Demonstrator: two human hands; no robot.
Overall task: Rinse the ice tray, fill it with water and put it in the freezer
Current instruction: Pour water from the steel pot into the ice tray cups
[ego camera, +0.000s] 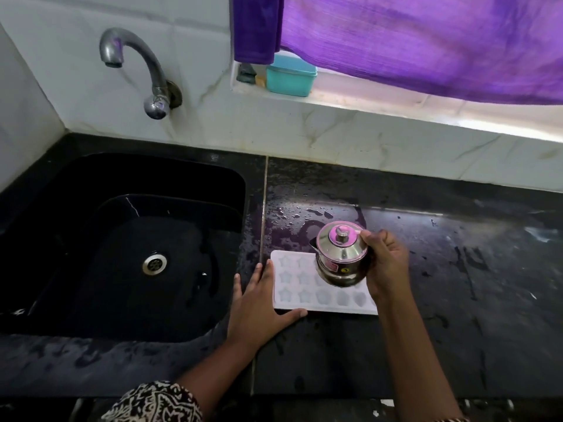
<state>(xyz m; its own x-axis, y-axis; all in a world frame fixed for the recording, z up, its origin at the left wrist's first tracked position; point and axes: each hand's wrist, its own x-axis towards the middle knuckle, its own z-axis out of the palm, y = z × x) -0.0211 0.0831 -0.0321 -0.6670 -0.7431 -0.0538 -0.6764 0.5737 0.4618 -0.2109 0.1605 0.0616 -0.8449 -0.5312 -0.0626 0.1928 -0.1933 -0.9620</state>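
Seemingly mid-fill; the ice tray (300,292) lies flat on the wet counter (457,269), at 3 o'clock from the sink (122,239); the left hand (259,303), fingers straight, steadies its 8 o'clock corner; the right hand (387,266) grips a lidded steel pot (342,257) over the cells; the freezer step remains.

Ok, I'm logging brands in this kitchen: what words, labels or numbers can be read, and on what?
"3", as far as it reads: round yellow sticker on the steel pot in the right hand.
Red sticker beside it: print too blurred to read.
Ice tray, teal box: no text visible.
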